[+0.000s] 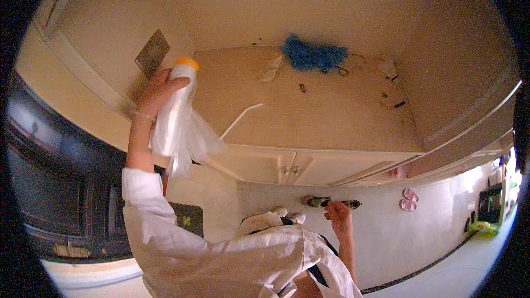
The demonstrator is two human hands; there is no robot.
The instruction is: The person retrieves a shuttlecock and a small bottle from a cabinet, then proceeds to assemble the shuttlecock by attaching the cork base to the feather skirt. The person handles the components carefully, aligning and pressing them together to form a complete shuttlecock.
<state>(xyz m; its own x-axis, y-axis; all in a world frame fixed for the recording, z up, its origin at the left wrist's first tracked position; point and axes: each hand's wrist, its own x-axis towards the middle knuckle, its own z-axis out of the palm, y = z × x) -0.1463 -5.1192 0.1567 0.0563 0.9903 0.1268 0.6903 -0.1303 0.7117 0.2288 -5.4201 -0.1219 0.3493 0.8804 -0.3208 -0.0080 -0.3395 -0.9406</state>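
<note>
Raised at the left, my left hand [157, 92] is wrapped round a whitish roll of thin plastic [175, 113] with an orange end [186, 63]. Loose clear film trails from the roll toward the shelf's front edge. Low at the right, my right hand [338, 215] hangs over the floor with its fingers curled. A small dark spot shows by those fingertips; whether it is held or lies on the floor beyond, I cannot tell. Beside the roll, a thin white bent stick [241, 119] lies on the wooden shelf [326, 116].
A crumpled blue heap [313, 54] sits at the shelf's back, with several small dark bits around it. A dark plate [152, 52] is on the left wall. Cabinet doors [259, 164] run below the shelf. Pink slippers [409, 200] rest on the floor; a dark panelled door [49, 187] stands left.
</note>
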